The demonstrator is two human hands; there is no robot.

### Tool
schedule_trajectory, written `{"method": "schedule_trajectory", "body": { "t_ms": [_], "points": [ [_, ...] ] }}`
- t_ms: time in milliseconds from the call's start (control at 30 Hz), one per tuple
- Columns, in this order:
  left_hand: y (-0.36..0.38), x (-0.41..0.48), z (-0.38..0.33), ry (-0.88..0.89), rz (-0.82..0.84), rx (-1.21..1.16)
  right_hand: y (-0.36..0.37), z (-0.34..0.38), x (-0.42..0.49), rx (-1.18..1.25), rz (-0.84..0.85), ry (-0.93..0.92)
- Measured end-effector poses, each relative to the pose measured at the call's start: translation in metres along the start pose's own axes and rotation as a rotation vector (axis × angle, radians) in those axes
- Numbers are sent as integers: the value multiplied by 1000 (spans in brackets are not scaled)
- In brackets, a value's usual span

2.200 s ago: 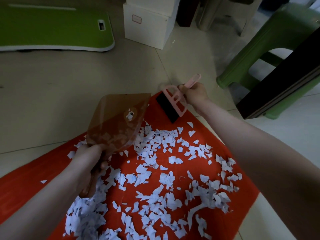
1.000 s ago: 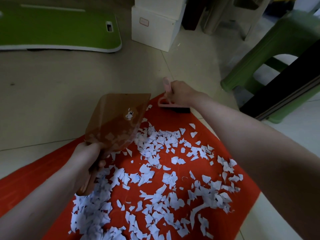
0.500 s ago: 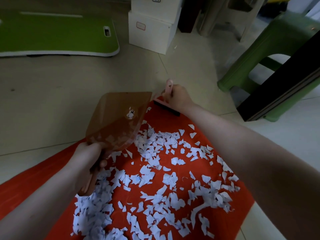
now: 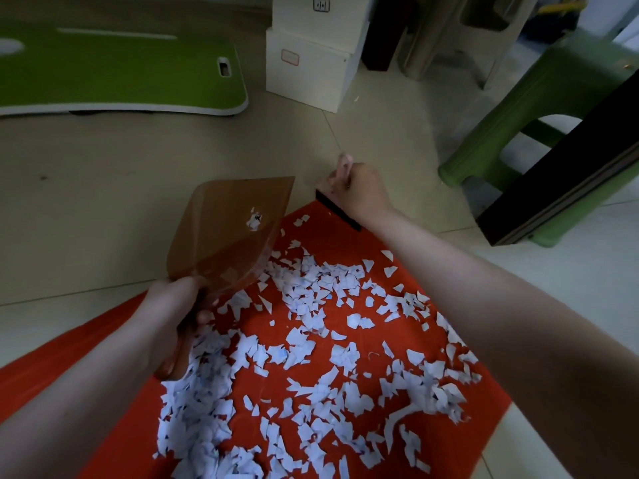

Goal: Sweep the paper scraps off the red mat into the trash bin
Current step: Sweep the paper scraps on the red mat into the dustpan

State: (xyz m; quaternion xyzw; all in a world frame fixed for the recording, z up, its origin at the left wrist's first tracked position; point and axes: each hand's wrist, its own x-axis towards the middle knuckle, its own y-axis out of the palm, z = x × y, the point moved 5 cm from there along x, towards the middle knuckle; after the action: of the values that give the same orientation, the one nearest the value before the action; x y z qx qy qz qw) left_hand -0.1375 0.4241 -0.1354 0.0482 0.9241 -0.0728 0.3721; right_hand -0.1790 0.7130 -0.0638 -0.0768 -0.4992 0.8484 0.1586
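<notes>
Brush brought down to far corner of red mat, gripped by R hand, arm extended; dustpan held tilted in L hand grip over paper scraps.

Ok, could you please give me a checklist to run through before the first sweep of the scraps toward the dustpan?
1. Grip of right hand on brush: ok.
2. Bristles down at the far corner of the red mat, beyond the paper scraps: ok.
3. Grip of left hand on dustpan: ok.
4. Lip of dustpan resting on the mat: not ok, it is lifted and tilted.
5. Reach to trash bin: cannot tell, none in view.
</notes>
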Motion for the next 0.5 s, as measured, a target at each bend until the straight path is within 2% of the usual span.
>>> {"method": "schedule_trajectory", "body": {
  "t_ms": [67, 167, 267, 367, 433, 500],
  "points": [
    [-1, 2, 0, 12, -4, -16, 17, 1, -4, 20, 25, -59],
    [-7, -1, 1, 23, -15, -39, 25, -1, -13, 40, 76, -33],
    [-12, -3, -1, 12, -5, -35, 29, -6, -18, 52, 243, -27],
    [-19, -4, -5, 18, -28, -40, 21, 1, -36, -47, 428, -134],
    [-26, -2, -7, 21, -54, -54, 8, 8, -45, -25, 433, -198],
    [-30, 2, -6, 10, -51, -59, -1, 13, -43, 38, 354, -192]
  ]
}}
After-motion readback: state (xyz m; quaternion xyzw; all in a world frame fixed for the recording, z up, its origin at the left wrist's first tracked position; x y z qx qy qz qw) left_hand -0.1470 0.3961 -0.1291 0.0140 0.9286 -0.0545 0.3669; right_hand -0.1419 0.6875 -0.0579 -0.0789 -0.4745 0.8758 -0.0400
